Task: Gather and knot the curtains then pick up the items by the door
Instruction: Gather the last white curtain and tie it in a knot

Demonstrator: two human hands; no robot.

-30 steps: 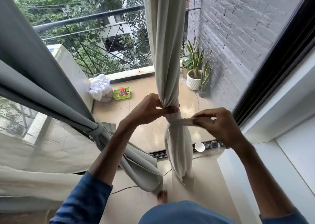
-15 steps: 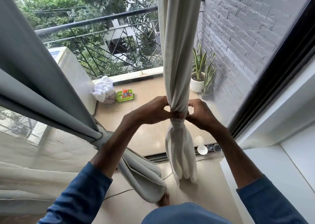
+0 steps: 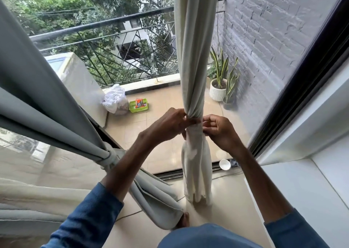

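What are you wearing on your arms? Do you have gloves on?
No gloves. Both arms are in blue fabric long sleeves, and the left sleeve and the right sleeve end well above the wrists. The forearms, left hand and right hand are bare. No watch or bracelet shows on either wrist.

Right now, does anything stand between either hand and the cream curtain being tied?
Nothing visible does. The left hand grips the cream curtain at its gathered waist, and the right hand pinches it there from the other side. The grey curtain, already tied, hangs off to the left, away from both hands.
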